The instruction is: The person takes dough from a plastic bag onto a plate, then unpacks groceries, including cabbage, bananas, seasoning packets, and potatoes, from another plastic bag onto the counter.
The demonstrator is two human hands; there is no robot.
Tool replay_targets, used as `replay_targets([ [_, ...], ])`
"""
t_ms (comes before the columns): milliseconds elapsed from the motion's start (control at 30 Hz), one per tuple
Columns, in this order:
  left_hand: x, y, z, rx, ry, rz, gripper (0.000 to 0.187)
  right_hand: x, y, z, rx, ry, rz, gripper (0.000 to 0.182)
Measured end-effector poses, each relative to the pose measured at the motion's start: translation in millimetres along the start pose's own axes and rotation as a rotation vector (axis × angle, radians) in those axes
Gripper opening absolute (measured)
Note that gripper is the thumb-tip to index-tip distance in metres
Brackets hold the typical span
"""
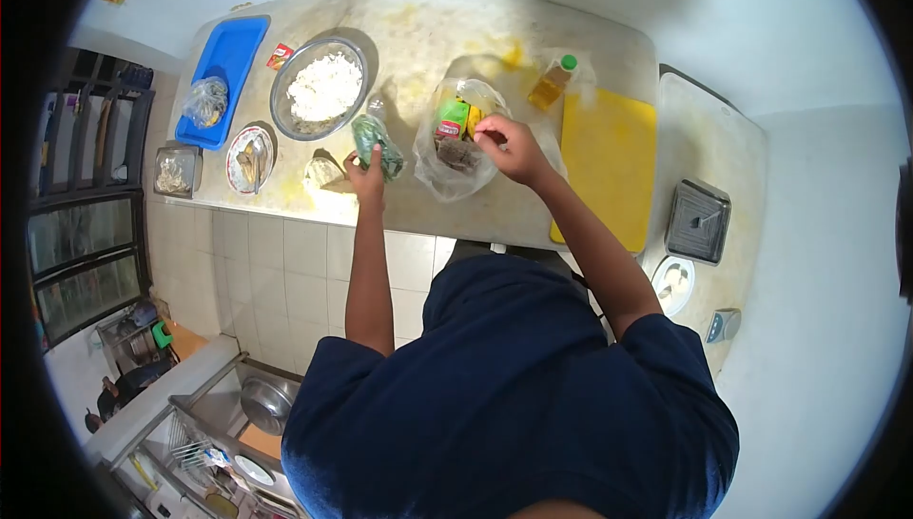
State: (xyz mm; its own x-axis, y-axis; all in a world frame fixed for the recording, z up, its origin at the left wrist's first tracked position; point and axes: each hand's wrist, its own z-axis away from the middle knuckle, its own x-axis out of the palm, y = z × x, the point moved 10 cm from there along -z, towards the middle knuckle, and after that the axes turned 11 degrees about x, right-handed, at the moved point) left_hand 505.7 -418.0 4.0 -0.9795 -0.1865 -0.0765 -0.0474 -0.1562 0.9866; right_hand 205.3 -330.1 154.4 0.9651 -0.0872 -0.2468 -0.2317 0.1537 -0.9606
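My left hand (367,179) is closed round a small clear bag of green leaves (367,138), held over the front part of the table. To its right, an open clear plastic bag (447,182) holds a green and red packet (452,119), something yellow and a dark brown lump (458,153). My right hand (514,150) is over the right side of this bag, its fingers drawn together beside the yellow item. What they pinch, if anything, is too small to make out.
On the table (418,24) are a steel bowl of white shreds (326,86), a blue tray (233,48), a plate with a spoon (250,159), a clear container (177,172), an oil bottle (550,89) and a yellow cutting board (609,167). A black tray (698,222) lies on the right-hand surface.
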Motion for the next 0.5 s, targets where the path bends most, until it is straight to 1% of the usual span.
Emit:
replay_targets([
  [33, -1, -14, 0, 0.014, -0.006, -0.046, 0.056, 8, 6, 0, -0.030, -0.035, 0.069, 0.013],
  [67, -1, -27, 0, 0.029, -0.013, -0.093, 0.057, 14, 11, -1, -0.068, -0.038, 0.140, 0.013],
  [133, -8, -83, -11, 0.118, 0.047, -0.042, 0.055, 26, 24, -1, -0.145, -0.038, 0.284, 0.012],
  [167, -10, -96, -15, 0.163, 0.077, -0.013, 0.053, 29, 36, -2, -0.130, -0.020, 0.270, 0.013],
  [267, -12, -81, -3, 0.194, 0.073, -0.187, 0.059, 36, 49, -7, -0.154, 0.023, 0.416, 0.018],
  [367, -17, -88, -12, 0.228, 0.054, -0.448, 0.065, 45, 62, -11, -0.097, 0.021, 0.476, 0.021],
  [467, -15, -57, 2, 0.130, 0.077, -0.821, 0.068, 53, 91, -22, -0.063, 0.047, 0.518, 0.025],
  [500, -12, -51, 7, 0.122, 0.097, -0.822, 0.069, 56, 97, -25, -0.004, 0.034, 0.544, 0.028],
])
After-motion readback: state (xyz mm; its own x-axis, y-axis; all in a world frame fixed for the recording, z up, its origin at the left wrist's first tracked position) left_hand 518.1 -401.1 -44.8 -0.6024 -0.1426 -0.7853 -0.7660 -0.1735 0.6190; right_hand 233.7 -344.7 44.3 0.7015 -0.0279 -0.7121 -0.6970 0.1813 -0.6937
